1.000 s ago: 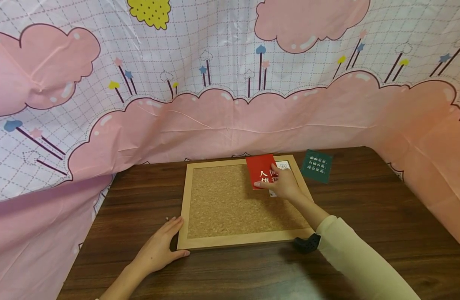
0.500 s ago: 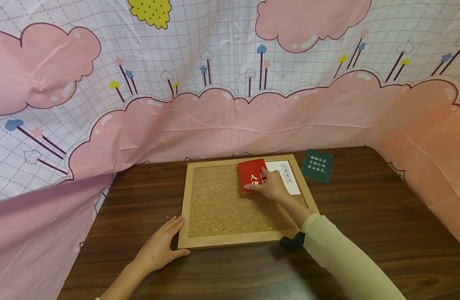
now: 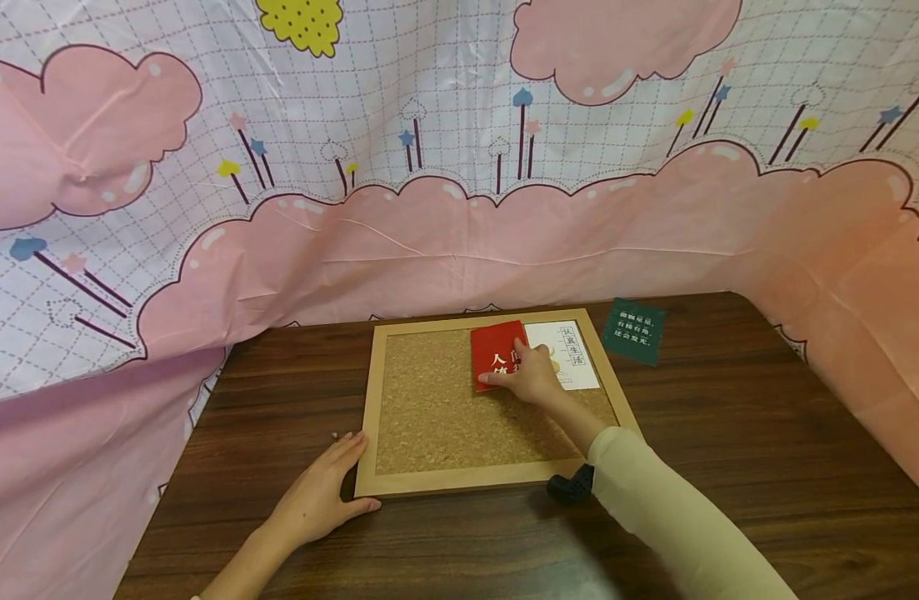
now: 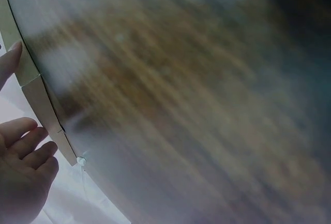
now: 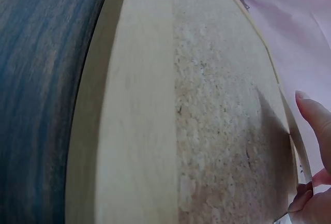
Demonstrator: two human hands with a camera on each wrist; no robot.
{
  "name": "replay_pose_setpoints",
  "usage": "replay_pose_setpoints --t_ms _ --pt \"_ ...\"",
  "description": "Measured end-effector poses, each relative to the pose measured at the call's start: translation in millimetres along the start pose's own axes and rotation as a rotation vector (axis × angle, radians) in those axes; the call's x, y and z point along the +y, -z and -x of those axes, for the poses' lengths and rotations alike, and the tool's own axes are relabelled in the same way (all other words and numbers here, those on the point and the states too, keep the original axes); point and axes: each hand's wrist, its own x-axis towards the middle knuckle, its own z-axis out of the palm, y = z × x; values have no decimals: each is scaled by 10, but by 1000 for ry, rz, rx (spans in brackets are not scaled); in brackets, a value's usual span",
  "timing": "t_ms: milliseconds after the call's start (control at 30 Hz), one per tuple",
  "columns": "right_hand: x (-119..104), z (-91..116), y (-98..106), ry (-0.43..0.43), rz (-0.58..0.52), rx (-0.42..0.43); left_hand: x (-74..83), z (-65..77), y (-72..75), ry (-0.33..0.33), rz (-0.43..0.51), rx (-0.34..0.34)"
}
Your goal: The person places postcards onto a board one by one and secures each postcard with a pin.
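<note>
A cork board (image 3: 437, 425) with a pale wooden frame lies on the dark wood table. My right hand (image 3: 536, 375) holds a red card (image 3: 496, 340) with white characters over the board's upper part. In the right wrist view, the card's edge (image 5: 299, 138) stands tilted above the cork. Beside it a white card (image 3: 590, 371) with printed characters lies in the upper right corner, partly covered by my right hand. My left hand (image 3: 317, 492) rests against the frame's left edge, its fingers along the side and its thumb (image 4: 11, 61) by the front corner.
A dark green card (image 3: 633, 332) with white text lies on the table right of the board. Behind the table hangs a pink and white cloth (image 3: 444, 242). A black wrist device (image 3: 571, 486) sits under my right sleeve (image 3: 676, 508).
My right hand has moved the red card left and slightly nearer, uncovering more of the white card. My left hand has stayed at the frame's edge.
</note>
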Motion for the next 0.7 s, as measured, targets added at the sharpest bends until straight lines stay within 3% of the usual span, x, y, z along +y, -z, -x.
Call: replay_pose_setpoints --t_ms 300,700 --pt "56 -57 -82 -25 100 -27 -2 -1 1 4 7 -10" --pt "36 -79 -80 -8 152 -33 -8 -3 4 -6 -2 -2"
